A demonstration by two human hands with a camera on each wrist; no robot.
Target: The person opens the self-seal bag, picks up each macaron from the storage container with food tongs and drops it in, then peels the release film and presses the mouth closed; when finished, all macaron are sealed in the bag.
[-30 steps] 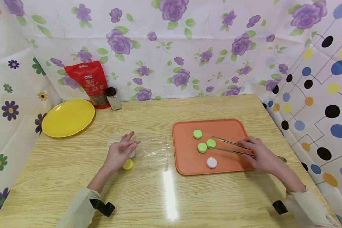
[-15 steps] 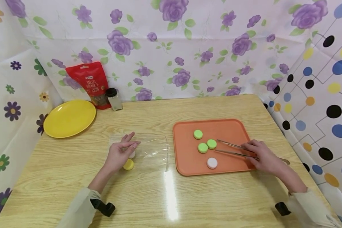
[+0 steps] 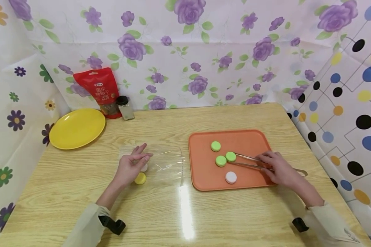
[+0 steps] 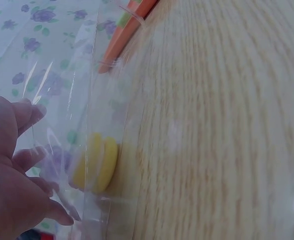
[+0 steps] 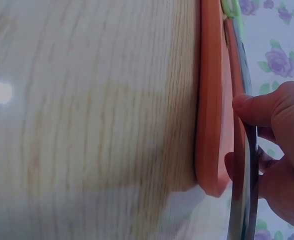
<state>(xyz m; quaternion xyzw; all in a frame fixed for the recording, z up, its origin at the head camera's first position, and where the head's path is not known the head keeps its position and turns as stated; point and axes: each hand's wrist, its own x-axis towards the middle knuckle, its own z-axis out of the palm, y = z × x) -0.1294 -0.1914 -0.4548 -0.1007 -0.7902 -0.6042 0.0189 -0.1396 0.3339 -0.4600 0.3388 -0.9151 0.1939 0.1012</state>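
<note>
Purple-rose cloth hangs behind a wood-grain table, at which a person in pale sleeves works with both hands. The right hand grips a pair of metal tongs partway along, thumb on one arm and fingers at the other, with the rear end jutting out past the hand. The tongs reach leftward over the orange tray, their two tips on either side of the rightmost green macaron; whether both tips touch it is too fine to tell. The left hand pinches the film of a clear plastic bag that lies flat on the table, left of the tray. Under and beside that hand are a yellow macaron, which shows through the film in the left wrist view, and a pale macaron, partly hidden by the fingers. On the tray, a second green macaron sits right against or just beside the one between the tips, a third green macaron lies farther back, and a whitish-pink macaron rests near the front edge. Farther out, at the back left, stand a yellow plate, a red pouch and a black-capped jar, the last two side by side.
</note>
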